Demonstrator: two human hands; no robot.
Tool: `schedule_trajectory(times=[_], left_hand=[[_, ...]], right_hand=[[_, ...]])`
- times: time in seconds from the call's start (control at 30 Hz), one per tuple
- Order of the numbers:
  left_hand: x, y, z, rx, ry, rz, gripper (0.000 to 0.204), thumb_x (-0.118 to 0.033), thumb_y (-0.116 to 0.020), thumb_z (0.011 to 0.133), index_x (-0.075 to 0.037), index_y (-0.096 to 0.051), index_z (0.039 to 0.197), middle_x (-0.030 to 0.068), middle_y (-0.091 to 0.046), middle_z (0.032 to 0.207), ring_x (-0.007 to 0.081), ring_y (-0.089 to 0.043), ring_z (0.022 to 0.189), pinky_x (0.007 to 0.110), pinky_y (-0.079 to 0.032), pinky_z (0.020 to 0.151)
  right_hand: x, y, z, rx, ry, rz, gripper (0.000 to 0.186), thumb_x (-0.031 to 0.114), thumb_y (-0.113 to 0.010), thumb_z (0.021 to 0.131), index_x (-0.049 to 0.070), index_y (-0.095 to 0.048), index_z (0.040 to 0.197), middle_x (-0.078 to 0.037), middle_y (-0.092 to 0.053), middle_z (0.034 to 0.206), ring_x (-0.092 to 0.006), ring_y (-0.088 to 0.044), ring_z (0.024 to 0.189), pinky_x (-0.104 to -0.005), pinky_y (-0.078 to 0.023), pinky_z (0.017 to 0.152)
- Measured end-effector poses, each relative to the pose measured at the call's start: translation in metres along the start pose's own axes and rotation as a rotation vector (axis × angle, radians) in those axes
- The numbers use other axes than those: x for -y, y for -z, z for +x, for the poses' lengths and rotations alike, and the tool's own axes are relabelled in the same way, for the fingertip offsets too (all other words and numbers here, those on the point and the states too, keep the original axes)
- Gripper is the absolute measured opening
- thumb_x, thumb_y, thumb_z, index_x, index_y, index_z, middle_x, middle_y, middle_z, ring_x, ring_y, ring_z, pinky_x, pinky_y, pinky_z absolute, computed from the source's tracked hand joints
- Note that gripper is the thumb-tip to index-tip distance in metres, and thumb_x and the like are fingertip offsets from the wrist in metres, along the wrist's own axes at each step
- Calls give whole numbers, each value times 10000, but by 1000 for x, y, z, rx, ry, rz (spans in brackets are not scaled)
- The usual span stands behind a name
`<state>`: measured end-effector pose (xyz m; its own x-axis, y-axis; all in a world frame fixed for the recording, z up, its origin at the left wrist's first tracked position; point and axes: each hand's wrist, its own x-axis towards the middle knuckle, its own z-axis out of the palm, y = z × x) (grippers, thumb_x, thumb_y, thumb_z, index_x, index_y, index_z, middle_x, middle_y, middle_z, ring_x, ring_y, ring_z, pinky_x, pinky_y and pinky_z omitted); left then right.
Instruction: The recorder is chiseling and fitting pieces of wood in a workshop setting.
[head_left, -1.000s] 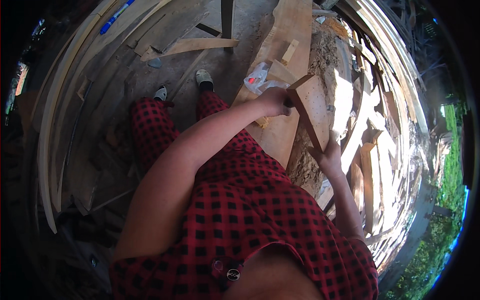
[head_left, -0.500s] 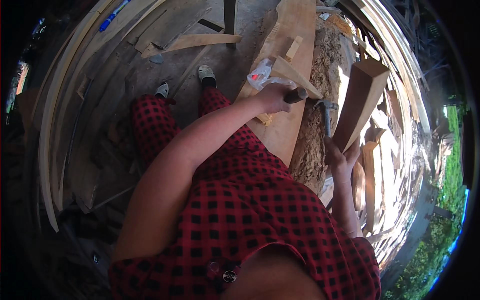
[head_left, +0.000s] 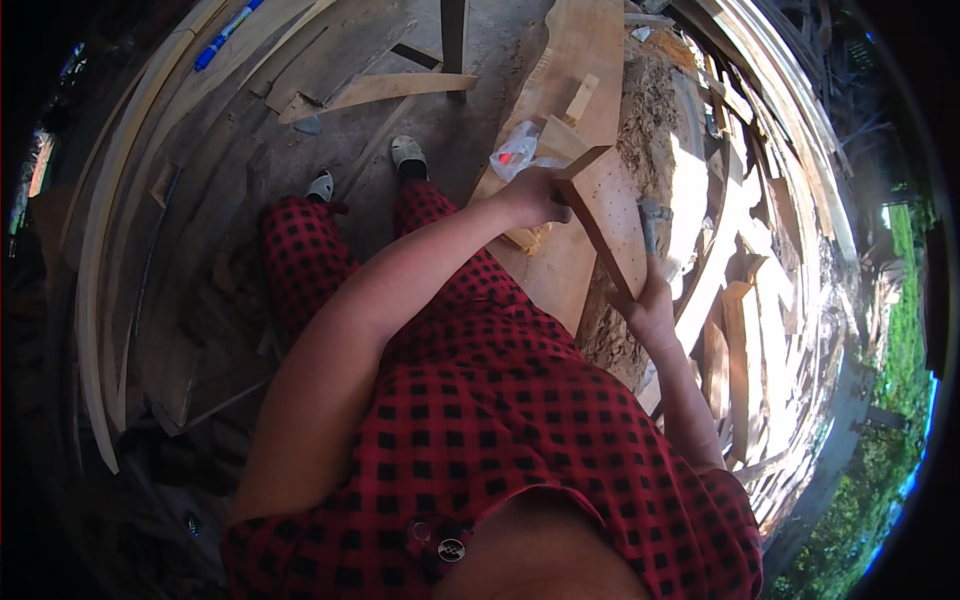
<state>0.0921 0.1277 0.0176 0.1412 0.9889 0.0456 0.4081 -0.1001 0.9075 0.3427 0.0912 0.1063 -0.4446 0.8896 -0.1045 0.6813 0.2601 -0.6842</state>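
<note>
My left hand (head_left: 540, 197) is curled at the upper left end of a wooden piece (head_left: 610, 225) with small dark dots on its pale face; what its fingers hold is hidden. My right hand (head_left: 648, 308) grips that piece at its lower end. Partly behind it, a hammer (head_left: 652, 222) shows over a rough log (head_left: 622, 355); I cannot tell whether my right fingers touch its handle. Left of and under the piece runs a long plank (head_left: 555, 285), with a clear plastic bag (head_left: 510, 150) holding something red and a small light block (head_left: 582, 97) on it.
Loose boards and offcuts (head_left: 740, 340) crowd the sunlit right side. Curved planks (head_left: 100, 300) line the left, with a blue object (head_left: 225, 35) at upper left. A dark post (head_left: 453, 50) stands beyond my feet, near a curved strip (head_left: 400, 87) on the floor (head_left: 450, 140).
Half a second ago the wooden piece was tilted to the right, exposing a dark rounded handle in my left hand. It has swung back left against that hand, much as one second ago.
</note>
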Motion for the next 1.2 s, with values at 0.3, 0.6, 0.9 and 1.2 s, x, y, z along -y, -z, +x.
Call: schedule_trajectory(times=[0.3,0.6,0.9,1.2], left_hand=[[52,27,-54,-395,115,-501,202,-131,-696,746,-59,-586,898,29,-604,830,145,-626,764,284,-536,670],[18,48,-50,-466,76,-606,173,-38,-668,728,-69,-556,855,42,-592,866,105,-594,719,218,-501,584],[26,17,-33,-320,-11,-213,280,-156,-687,640,-40,-595,878,80,-637,824,201,-617,788,335,-484,746],[1,10,-14,-155,53,-34,245,-113,-683,646,-53,-598,867,64,-640,833,165,-610,798,307,-477,762]], right_hand=[[-42,-55,-6,50,-250,373,504,137,-732,641,-29,-521,1067,-103,-604,815,-217,-591,759,-329,-471,724],[-71,-79,-17,59,-352,429,397,120,-740,642,-23,-538,953,-93,-586,781,-189,-565,690,-318,-460,654],[-61,-58,-23,56,-333,501,450,111,-718,648,-34,-545,1037,-86,-610,819,-171,-568,699,-297,-459,658],[2,-12,-17,-201,-59,565,474,91,-739,716,-16,-504,1113,-71,-603,911,-131,-558,782,-276,-453,738]])
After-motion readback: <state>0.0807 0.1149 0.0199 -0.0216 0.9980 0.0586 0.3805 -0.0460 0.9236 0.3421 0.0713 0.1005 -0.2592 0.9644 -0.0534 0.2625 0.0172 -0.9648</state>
